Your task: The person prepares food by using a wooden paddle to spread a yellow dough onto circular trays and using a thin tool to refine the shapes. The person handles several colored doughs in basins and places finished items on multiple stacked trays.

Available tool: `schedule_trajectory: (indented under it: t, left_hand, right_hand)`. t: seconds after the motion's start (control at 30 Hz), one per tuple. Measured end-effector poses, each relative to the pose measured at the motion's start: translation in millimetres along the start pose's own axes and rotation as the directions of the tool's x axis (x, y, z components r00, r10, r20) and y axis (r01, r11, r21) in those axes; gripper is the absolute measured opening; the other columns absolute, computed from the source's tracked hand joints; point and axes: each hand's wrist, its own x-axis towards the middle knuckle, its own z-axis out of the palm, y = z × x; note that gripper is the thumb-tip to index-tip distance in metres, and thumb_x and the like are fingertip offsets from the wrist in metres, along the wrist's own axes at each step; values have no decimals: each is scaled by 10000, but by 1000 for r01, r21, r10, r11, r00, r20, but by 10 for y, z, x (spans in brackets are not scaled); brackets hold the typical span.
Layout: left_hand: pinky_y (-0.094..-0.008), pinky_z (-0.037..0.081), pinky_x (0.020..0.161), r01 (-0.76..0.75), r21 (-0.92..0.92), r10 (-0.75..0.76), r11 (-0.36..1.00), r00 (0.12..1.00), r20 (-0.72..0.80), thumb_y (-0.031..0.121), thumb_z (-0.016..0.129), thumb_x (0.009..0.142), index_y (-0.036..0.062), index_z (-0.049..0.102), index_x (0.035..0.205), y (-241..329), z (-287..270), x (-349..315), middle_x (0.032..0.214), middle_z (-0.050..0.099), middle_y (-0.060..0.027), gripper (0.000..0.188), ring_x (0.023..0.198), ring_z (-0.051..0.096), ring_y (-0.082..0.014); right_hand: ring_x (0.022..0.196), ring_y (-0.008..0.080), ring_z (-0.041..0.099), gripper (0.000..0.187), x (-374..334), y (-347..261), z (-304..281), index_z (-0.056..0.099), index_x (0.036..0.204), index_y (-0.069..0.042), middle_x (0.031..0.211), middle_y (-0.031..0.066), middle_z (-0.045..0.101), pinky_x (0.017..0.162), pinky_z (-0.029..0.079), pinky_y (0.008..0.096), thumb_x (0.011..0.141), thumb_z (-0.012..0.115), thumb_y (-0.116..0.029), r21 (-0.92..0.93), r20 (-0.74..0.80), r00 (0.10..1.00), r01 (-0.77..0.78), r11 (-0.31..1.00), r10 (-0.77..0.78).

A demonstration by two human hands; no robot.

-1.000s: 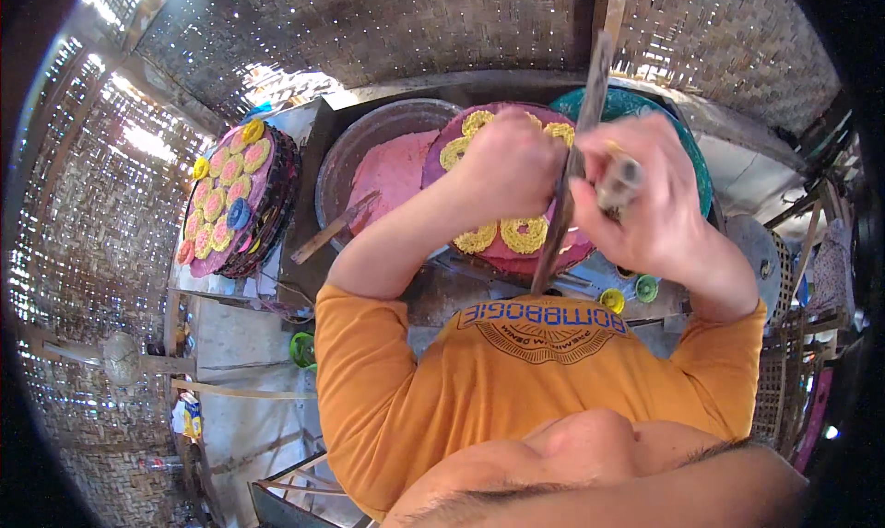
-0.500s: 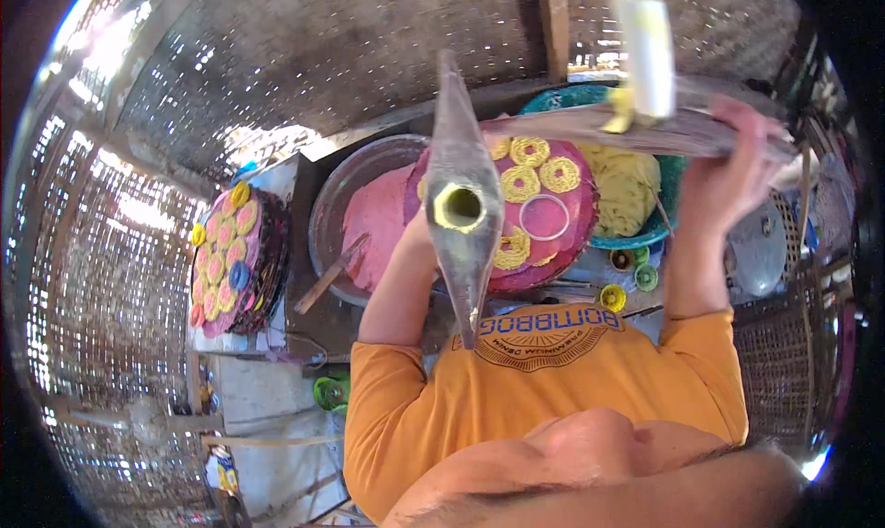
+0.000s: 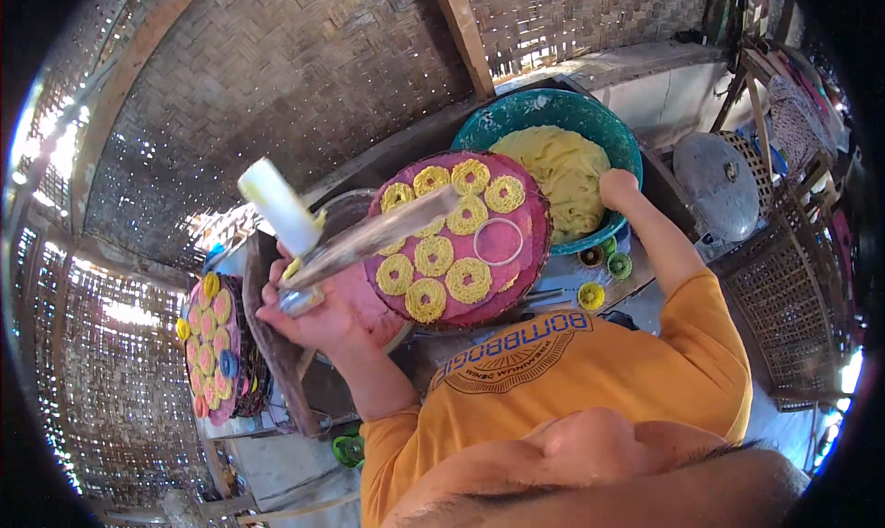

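Observation:
My left hand (image 3: 313,307) is closed around a wooden dough press, with its long bar (image 3: 378,238) slanting up to the right. A white plunger (image 3: 277,201) smeared with yellow dough sticks up from that bar. The other wooden piece (image 3: 286,371) hangs downward beside the hand. My right hand (image 3: 619,189) is closed at the right rim of a teal basin (image 3: 479,123), beside yellow dough (image 3: 562,173); what its fingers hold is hidden. Between my hands, a round pink-covered tray (image 3: 387,279) carries several yellow dough rings (image 3: 467,281) and a thin white hoop (image 3: 498,242).
At the left stands a stack of round trays (image 3: 249,344) with pink and yellow pieces on top. A metal basin of pink dough (image 3: 355,307) lies partly behind my left arm. Small green and yellow cups (image 3: 591,296) sit near my shirt. A metal lid (image 3: 714,185) rests at right.
My right hand has let go of the plunger bar and come down to the teal basin. My left hand has moved left, now holding both press pieces. The view has shifted, uncovering the tray.

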Motion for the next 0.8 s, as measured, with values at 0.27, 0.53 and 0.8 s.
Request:
schedule_trajectory:
  t: [0.27, 0.53, 0.8]
  left_hand:
    - [-437, 423, 921, -132, 103, 145, 986, 981, -127, 333, 619, 821, 73, 595, 794, 588, -133, -147, 917, 629, -59, 262, 962, 578, -234]
    - [-458, 415, 930, -124, 122, 136, 985, 987, -90, 346, 618, 820, 79, 605, 817, 675, -249, -185, 950, 628, -71, 267, 955, 585, -241]
    - [-536, 352, 982, -107, 152, 108, 983, 994, -2, 436, 509, 865, 81, 573, 1013, 891, -477, -296, 1186, 518, -85, 390, 1168, 449, -281]
  right_hand:
    - [739, 305, 637, 182, -44, 537, -408, 671, 791, -45, 812, 146, 642, 614, 506, 429, 790, 513, -136, -157, -218, 963, 125, 980, -158]
    - [765, 303, 636, 207, 132, 492, -383, 669, 756, -29, 802, 156, 644, 662, 508, 407, 793, 549, -194, -265, -156, 975, 113, 958, -158]
    - [771, 315, 630, 136, 192, 457, -116, 662, 757, -21, 803, 166, 641, 679, 508, 409, 649, 599, -77, -228, -108, 954, 251, 941, -281]
